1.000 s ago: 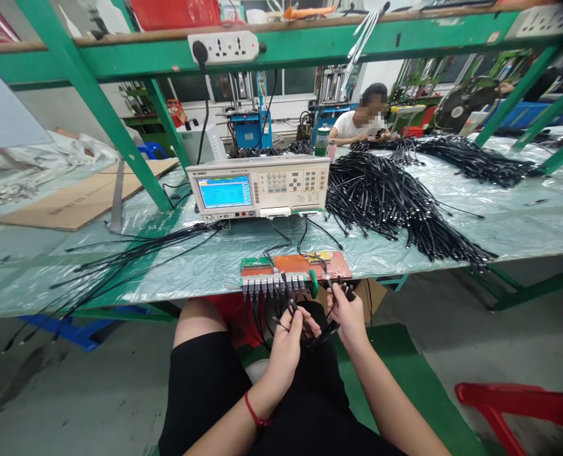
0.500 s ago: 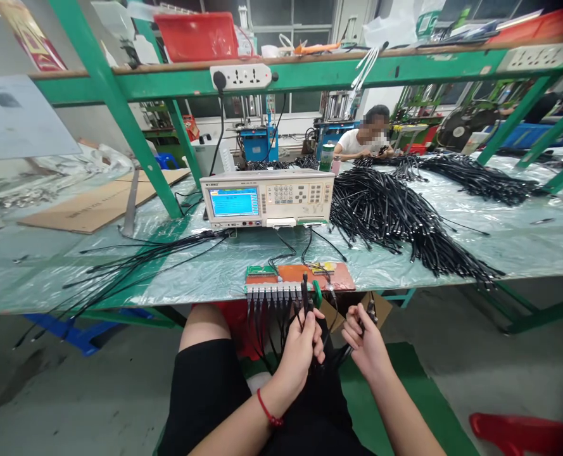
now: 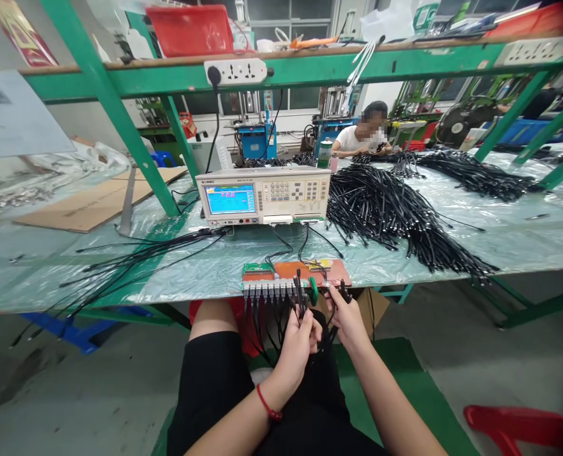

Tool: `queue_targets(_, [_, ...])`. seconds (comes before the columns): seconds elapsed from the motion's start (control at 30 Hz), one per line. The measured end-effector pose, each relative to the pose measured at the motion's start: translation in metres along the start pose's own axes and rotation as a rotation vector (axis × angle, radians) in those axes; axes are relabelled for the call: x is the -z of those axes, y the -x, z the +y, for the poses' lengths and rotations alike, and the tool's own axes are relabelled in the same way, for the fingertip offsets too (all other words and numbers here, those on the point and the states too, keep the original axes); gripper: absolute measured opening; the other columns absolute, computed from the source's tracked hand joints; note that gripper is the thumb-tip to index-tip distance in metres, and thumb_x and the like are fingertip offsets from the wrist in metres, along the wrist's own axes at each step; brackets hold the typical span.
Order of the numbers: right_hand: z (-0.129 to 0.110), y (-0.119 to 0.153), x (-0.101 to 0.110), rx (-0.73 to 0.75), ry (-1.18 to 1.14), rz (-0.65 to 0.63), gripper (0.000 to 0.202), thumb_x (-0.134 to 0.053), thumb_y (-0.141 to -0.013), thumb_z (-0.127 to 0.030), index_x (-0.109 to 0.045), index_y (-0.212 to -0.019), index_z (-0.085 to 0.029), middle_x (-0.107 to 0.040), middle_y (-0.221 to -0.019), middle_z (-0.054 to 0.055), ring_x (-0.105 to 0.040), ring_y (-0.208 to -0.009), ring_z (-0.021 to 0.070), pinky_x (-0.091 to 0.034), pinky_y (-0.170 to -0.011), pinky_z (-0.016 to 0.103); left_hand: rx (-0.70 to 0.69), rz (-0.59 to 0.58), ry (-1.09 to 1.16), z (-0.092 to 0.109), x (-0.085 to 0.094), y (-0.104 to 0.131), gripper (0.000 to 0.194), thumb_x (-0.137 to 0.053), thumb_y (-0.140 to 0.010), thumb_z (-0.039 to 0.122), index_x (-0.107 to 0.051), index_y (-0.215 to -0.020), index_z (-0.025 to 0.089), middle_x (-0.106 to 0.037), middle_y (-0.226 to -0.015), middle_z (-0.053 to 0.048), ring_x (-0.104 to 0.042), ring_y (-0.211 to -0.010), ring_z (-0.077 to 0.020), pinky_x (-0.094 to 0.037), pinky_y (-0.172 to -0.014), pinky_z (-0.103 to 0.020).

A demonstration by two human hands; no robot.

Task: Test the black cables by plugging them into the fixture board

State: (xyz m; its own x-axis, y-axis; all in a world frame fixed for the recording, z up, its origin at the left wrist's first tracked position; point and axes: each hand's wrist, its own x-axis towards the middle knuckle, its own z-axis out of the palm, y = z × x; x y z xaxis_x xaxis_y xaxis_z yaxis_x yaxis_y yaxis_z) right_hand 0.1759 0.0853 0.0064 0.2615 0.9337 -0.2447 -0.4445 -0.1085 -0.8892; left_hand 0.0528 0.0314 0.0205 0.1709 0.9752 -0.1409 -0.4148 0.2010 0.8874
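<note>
My left hand (image 3: 303,332) is closed around several black cables (image 3: 300,292), their connector ends pointing up just below the table edge. In my right hand (image 3: 345,313) more black cables (image 3: 344,292) are gripped, with the fingertips close to the right end of an orange test board (image 3: 285,271). Along the board's front edge, a row of grey connectors (image 3: 268,290) has several black cables plugged in and hanging down. A green ring-shaped piece (image 3: 313,290) sits between my hands. Behind the board stands a tester (image 3: 265,196) whose blue screen shows pink characters.
A large heap of black cables (image 3: 385,202) covers the table right of the tester. Loose cables (image 3: 133,263) hang over the left edge. A green shelf frame (image 3: 309,75) crosses above, and a co-worker (image 3: 364,133) sits opposite. A red stool (image 3: 513,421) stands at lower right.
My right hand has moved up and left to the board's right end. My left hand stays near the row of connectors. Pink characters have appeared on the tester's screen.
</note>
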Motion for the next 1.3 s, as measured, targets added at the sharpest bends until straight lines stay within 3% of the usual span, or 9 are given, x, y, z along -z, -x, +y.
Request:
queue_targets(0.17, [0.008,0.006,0.007,0.026,-0.019,-0.043,0.057,-0.085,-0.063,-0.065,-0.066,-0.073,-0.012,-0.056,-0.053,0.001,-0.024,-0.033,0.002,-0.012,-0.032,0.017,0.015,0.008,0.024,-0.001,0.0,-0.002,0.052,-0.066,-0.082,0.067,-0.038,-0.09,0.024,-0.047,-0.058,0.011,-0.017,-0.038,-0.0024,-0.012,-0.037,-0.015])
queue_targets(0.3, [0.015,0.016,0.016,0.094,-0.059,-0.09,0.045,-0.083,-0.072,-0.055,-0.066,-0.072,-0.013,-0.042,-0.045,-0.006,-0.016,-0.036,0.0016,-0.012,-0.035,0.017,0.031,0.01,0.015,-0.001,0.001,0.0,0.051,-0.067,-0.082,0.066,-0.039,-0.09,0.023,-0.046,-0.061,0.011,-0.019,-0.039,-0.0016,-0.014,-0.038,-0.015])
queue_targets(0.4, [0.016,0.018,0.017,0.11,-0.054,-0.092,0.043,-0.085,-0.07,-0.053,-0.068,-0.077,-0.014,-0.038,-0.046,-0.008,-0.016,-0.038,0.0024,-0.012,-0.035,0.017,0.041,0.013,0.017,-0.001,0.001,0.002,0.05,-0.066,-0.083,0.065,-0.039,-0.09,0.023,-0.046,-0.063,0.011,-0.019,-0.04,-0.0014,-0.014,-0.039,-0.015])
queue_targets(0.6, [0.013,0.01,0.01,0.095,-0.043,-0.07,0.047,-0.086,-0.065,-0.055,-0.068,-0.077,-0.013,-0.046,-0.051,-0.005,-0.019,-0.035,0.0016,-0.013,-0.033,0.017,0.05,0.018,-0.005,-0.004,0.0,0.001,0.051,-0.066,-0.082,0.066,-0.039,-0.09,0.024,-0.045,-0.063,0.01,-0.021,-0.041,-0.0021,-0.014,-0.038,-0.015])
queue_targets(0.9, [0.015,0.017,0.011,0.089,-0.08,-0.087,0.057,-0.085,-0.066,-0.05,-0.07,-0.11,-0.017,-0.054,-0.065,-0.005,-0.023,-0.037,0.0016,-0.015,-0.033,0.017,0.089,0.02,0.005,-0.004,0.002,0.002,0.052,-0.067,-0.081,0.066,-0.04,-0.09,0.023,-0.044,-0.064,0.01,-0.019,-0.04,-0.0014,-0.012,-0.038,-0.016])
queue_targets(1.03, [0.018,0.011,0.012,0.103,-0.07,-0.113,0.054,-0.086,-0.066,-0.051,-0.068,-0.104,-0.016,-0.056,-0.066,-0.004,-0.023,-0.037,0.0013,-0.016,-0.033,0.016,0.091,0.023,0.001,-0.005,0.002,0.002,0.05,-0.067,-0.082,0.065,-0.041,-0.091,0.023,-0.044,-0.064,0.01,-0.02,-0.041,-0.0015,-0.012,-0.039,-0.016])
queue_targets(1.2, [0.023,0.002,0.014,0.087,-0.067,-0.103,0.052,-0.09,-0.059,-0.055,-0.058,-0.076,-0.017,-0.053,-0.058,-0.004,-0.023,-0.035,0.0013,-0.018,-0.03,0.016,0.088,0.023,0.017,-0.007,0.003,0.001,0.05,-0.067,-0.082,0.065,-0.039,-0.09,0.023,-0.045,-0.064,0.01,-0.021,-0.041,-0.0019,-0.013,-0.039,-0.016])
queue_targets(1.3, [0.025,-0.001,0.015,0.079,-0.074,-0.103,0.054,-0.09,-0.059,-0.055,-0.056,-0.074,-0.017,-0.054,-0.059,-0.004,-0.023,-0.035,0.0009,-0.018,-0.03,0.015,0.089,0.02,0.024,-0.008,0.003,0.001,0.051,-0.067,-0.082,0.065,-0.039,-0.089,0.023,-0.045,-0.064,0.01,-0.021,-0.041,-0.0019,-0.013,-0.04,-0.016])
